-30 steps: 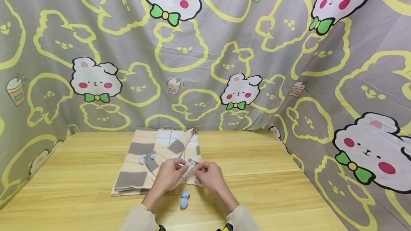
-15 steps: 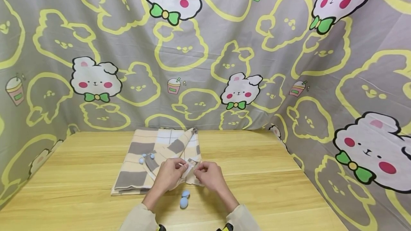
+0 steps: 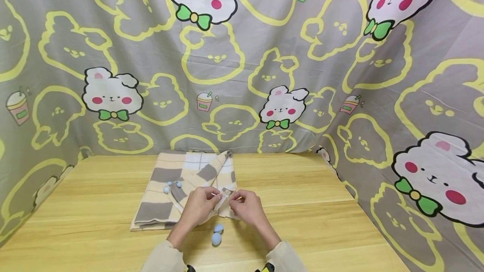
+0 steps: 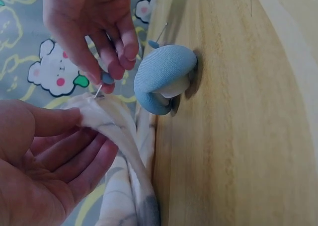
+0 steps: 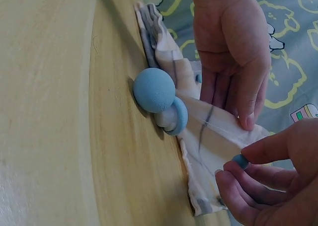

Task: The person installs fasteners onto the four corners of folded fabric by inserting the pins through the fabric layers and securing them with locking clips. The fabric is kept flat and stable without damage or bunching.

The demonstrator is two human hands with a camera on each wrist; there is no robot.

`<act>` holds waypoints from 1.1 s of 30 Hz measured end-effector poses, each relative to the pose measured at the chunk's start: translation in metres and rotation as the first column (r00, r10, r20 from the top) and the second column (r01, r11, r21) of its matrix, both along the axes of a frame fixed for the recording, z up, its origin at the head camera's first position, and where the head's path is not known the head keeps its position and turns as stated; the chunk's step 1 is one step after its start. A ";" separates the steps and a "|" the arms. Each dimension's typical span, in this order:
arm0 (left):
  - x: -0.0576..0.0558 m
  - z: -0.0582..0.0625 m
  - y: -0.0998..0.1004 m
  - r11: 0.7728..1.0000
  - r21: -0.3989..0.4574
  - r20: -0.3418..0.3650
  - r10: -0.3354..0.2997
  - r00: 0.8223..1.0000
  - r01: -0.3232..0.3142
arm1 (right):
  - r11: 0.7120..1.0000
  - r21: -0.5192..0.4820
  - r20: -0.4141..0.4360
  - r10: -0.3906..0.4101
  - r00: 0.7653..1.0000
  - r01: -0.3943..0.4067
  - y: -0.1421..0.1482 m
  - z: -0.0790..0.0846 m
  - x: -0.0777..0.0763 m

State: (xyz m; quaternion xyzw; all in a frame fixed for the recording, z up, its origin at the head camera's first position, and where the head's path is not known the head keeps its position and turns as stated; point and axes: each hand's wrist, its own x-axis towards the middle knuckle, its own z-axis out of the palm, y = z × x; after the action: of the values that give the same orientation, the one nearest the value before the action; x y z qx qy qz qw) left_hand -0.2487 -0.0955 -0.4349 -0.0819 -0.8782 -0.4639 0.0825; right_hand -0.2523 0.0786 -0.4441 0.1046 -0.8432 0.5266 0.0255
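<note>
Pale wooden tabletop (image 3: 321, 221) spread beneath my work.
Nearest me, at six o'clock, lay two blue caps (image 3: 217, 239) with white between them. Beyond, my right hand (image 3: 247, 207) pinched a blue-headed pin (image 4: 107, 78), its shaft slanting roughly toward ten o'clock, at the cloth corner (image 4: 109, 115) my left hand (image 3: 200, 205) pinched from eight o'clock; whether it pierced, I couldn't tell. Farther, at ten o'clock, the checked blanket (image 3: 155, 211) lay folded, small blue pieces (image 3: 179, 184) resting on it. I saw no container. Printed curtain (image 3: 234, 74) hung at twelve.
</note>
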 end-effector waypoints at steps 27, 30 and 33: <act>0.001 -0.001 0.004 0.998 -0.007 0.006 -0.060 0.998 0.060 | 0.997 -0.082 0.053 0.005 0.999 0.000 -0.002 -0.004 -0.001; 0.001 -0.001 0.004 0.997 0.012 0.021 -0.074 0.997 0.074 | 0.996 -0.085 0.062 0.007 0.998 -0.001 -0.002 -0.004 0.000; 0.001 -0.001 0.005 0.998 0.022 0.021 -0.060 0.998 0.060 | 0.996 -0.094 0.075 0.007 0.997 0.000 -0.003 -0.003 0.001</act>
State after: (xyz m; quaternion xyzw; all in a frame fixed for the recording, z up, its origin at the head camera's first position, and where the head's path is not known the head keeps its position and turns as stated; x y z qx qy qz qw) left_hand -0.2476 -0.0901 -0.4356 -0.1023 -0.8712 -0.4764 0.0600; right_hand -0.2517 0.0757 -0.4475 0.0849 -0.8176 0.5694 -0.0022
